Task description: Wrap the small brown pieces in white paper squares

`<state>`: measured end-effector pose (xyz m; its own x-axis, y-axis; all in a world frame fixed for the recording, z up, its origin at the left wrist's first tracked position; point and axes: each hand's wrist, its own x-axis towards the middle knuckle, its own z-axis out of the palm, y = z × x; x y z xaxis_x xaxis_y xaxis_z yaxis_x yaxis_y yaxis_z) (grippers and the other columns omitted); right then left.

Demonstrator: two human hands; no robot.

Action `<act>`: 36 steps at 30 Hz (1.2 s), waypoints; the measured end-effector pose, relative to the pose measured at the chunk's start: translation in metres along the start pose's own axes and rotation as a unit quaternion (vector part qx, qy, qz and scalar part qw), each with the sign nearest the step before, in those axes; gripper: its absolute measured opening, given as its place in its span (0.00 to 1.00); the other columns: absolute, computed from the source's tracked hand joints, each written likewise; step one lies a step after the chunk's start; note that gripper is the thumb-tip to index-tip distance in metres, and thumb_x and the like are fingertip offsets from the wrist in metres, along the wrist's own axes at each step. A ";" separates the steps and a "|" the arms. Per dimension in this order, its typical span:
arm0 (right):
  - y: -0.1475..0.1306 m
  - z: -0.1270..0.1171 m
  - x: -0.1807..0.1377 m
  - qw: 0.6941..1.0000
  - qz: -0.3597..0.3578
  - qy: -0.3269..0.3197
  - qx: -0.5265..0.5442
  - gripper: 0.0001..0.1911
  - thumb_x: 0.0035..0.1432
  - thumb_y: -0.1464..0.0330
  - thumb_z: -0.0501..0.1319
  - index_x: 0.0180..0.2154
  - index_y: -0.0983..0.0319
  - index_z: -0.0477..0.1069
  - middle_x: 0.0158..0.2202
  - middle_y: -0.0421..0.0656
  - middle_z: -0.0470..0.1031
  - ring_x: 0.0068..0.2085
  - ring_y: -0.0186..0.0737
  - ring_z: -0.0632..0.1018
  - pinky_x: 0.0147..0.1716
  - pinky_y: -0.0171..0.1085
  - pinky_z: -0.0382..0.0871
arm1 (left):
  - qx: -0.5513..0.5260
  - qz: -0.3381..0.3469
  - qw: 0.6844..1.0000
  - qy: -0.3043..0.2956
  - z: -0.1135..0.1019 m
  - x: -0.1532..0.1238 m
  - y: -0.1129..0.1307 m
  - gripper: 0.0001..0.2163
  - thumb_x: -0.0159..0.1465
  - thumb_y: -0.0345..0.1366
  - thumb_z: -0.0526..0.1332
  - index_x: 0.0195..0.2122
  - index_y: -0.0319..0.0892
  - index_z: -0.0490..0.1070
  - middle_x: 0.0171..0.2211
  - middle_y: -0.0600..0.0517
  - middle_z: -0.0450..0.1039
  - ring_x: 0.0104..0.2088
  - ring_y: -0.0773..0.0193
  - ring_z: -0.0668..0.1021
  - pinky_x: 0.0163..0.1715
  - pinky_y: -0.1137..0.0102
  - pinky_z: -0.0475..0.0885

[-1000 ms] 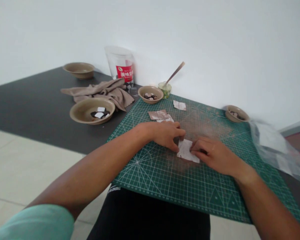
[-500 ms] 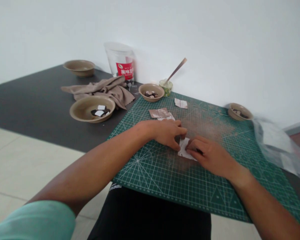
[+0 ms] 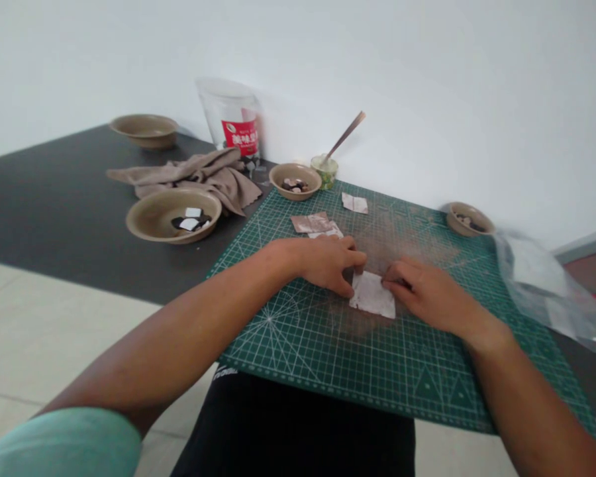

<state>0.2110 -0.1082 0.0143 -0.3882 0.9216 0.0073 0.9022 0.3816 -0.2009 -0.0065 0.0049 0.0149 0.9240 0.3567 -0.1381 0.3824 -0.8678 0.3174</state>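
My left hand [image 3: 328,264] rests on the green cutting mat [image 3: 328,351], its curled fingers pinching the left edge of a small whitish sheet [image 3: 375,298]. At the sheet's upper right, my right hand [image 3: 427,295] presses down with its fingers closed on a small dark piece that is mostly hidden. A brownish dusty smear covers the mat around the sheet.
More small sheets [image 3: 312,223] [image 3: 355,203] lie farther back on the mat. Tan bowls [image 3: 149,222] [image 3: 278,173] [image 3: 457,213] hold small pieces; another bowl [image 3: 144,129] stands far left. A cup with a stick [image 3: 325,169], a cloth [image 3: 198,175], a red-labelled bag [image 3: 233,126] and a clear plastic bag [image 3: 541,285] are around.
My right hand slid left across the sheet, then back to the right, so more of the sheet shows now. My left hand stayed at the sheet's left edge.
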 end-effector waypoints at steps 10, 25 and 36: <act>-0.002 0.003 0.004 1.000 -0.014 0.011 0.004 0.07 0.67 0.68 0.56 0.37 0.60 0.70 0.37 0.45 0.73 0.38 0.42 0.74 0.38 0.40 0.66 | -0.001 0.002 1.000 0.001 0.001 0.001 -0.001 0.22 0.58 0.50 0.63 0.52 0.49 0.70 0.51 0.46 0.66 0.48 0.50 0.73 0.48 0.59 0.67; -0.002 0.003 0.004 0.988 -0.093 -0.052 0.116 0.04 0.66 0.70 0.58 0.37 0.59 0.70 0.38 0.41 0.73 0.39 0.38 0.75 0.41 0.37 0.67 | 0.002 0.000 1.000 -0.012 0.000 0.001 0.000 0.23 0.57 0.51 0.63 0.52 0.50 0.69 0.50 0.47 0.67 0.47 0.51 0.73 0.48 0.59 0.67; 0.000 -0.006 -0.002 0.990 -0.063 -0.082 0.093 0.05 0.65 0.70 0.57 0.35 0.59 0.70 0.36 0.41 0.73 0.36 0.38 0.74 0.37 0.38 0.66 | -0.006 -0.006 1.000 -0.009 0.000 0.000 0.001 0.23 0.57 0.51 0.64 0.52 0.51 0.70 0.51 0.47 0.66 0.48 0.50 0.72 0.47 0.59 0.66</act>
<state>0.2128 -0.1101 0.0199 -0.5343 0.8377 -0.1132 0.8008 0.4588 -0.3850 -0.0061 0.0046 0.0156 0.9192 0.3602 -0.1591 0.3933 -0.8597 0.3260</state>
